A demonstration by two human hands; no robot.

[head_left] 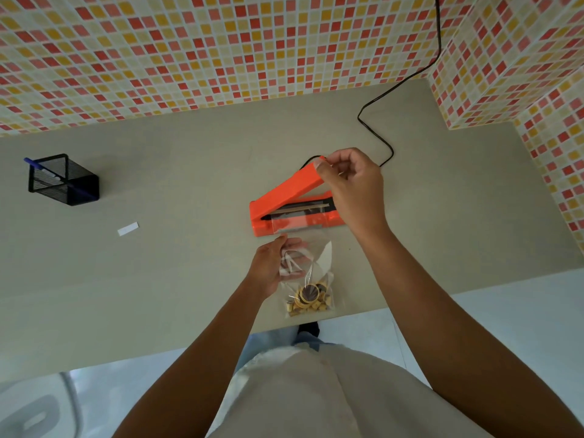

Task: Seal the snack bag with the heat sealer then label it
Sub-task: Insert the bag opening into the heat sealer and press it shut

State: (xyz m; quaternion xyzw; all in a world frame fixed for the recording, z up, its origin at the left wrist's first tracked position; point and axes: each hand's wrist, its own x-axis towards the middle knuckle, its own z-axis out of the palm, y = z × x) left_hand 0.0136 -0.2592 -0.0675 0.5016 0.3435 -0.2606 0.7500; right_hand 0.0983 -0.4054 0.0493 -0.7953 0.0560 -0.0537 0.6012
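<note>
As snacks [311, 300] fill bag [308, 276], pen [60, 178] in holder [64, 180]

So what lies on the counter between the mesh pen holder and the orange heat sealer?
In the head view, only a small white label strip lies between the mesh pen holder and the heat sealer; the rest of that counter stretch is bare.

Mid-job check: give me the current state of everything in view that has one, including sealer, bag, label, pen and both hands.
Orange heat sealer: lid raised, jaws open.
Clear plastic snack bag: unsealed, open end laid across the sealing bar, snacks at the bottom.
Small white label strip: lying flat on the table, unused.
Blue pen: standing tilted in the black mesh holder.
Left hand: gripping the bag.
Right hand: holding the lid's free end.
</note>
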